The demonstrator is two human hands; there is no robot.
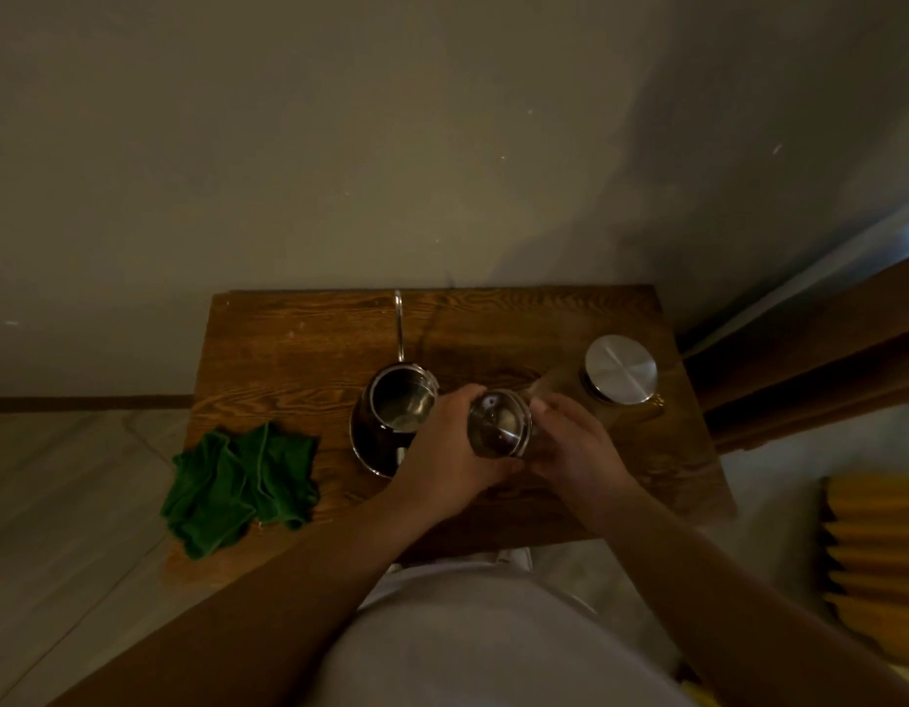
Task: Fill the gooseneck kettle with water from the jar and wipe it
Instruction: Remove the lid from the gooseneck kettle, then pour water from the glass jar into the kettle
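Centre of frame: both hands, left (445,451) and right (575,446), clasp the lid (499,423)
Kettle (391,421): open, left of lid
Jar (620,369): right
Cloth (238,487): left surface (299,339) edge

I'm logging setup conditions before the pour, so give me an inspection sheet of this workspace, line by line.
Surface: small wooden table against a plain wall, dimly lit.
Job's things: gooseneck kettle stands open at centre, spout toward the wall; its round metal lid is held just to its right. Jar with metal cap stands closed at the right rear. Green cloth lies crumpled at the table's left front edge.
Clutter: nothing seen.
Grips: left hand and right hand both hold the lid.
Cables: nothing seen.
Surroundings: pale floor; wooden frame at right; yellow ribbed object at lower right.
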